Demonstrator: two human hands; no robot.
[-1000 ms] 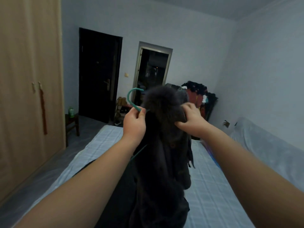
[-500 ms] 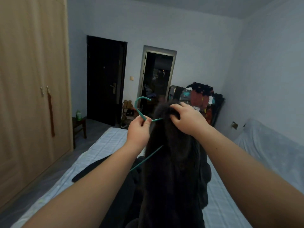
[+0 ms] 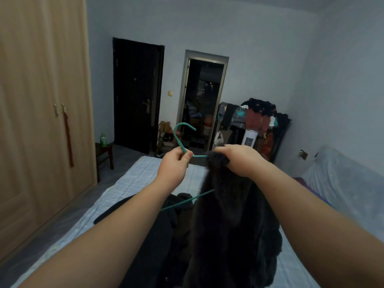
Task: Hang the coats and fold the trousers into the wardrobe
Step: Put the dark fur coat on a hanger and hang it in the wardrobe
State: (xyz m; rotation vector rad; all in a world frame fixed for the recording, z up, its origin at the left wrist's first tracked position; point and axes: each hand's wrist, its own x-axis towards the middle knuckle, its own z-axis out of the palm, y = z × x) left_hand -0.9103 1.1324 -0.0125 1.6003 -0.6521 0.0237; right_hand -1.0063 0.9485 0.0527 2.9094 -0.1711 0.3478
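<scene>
Your left hand (image 3: 176, 163) pinches the green hanger (image 3: 182, 142) at the base of its hook, thumb and fingers curled round the wire, with the hook curving up above the knuckles. Just to the right of it, your right hand (image 3: 239, 159) grips the fuzzy top edge of the dark coat (image 3: 232, 225), fingers curled over the cloth where the hanger's wire runs into it. The coat hangs straight down below that hand, in front of your right forearm, and one green arm of the hanger shows slanting out from its left side, below your left wrist. Beneath both hands lies the bed (image 3: 128, 183) with its pale checked cover, and more dark clothing (image 3: 166, 225) is heaped on it under your left forearm (you cannot tell which garments these are). Well to the left of your left hand stands the wardrobe (image 3: 41, 100), its doors closed. Beyond your right hand, against the far wall, a rack (image 3: 259, 119) is piled with clothes.
</scene>
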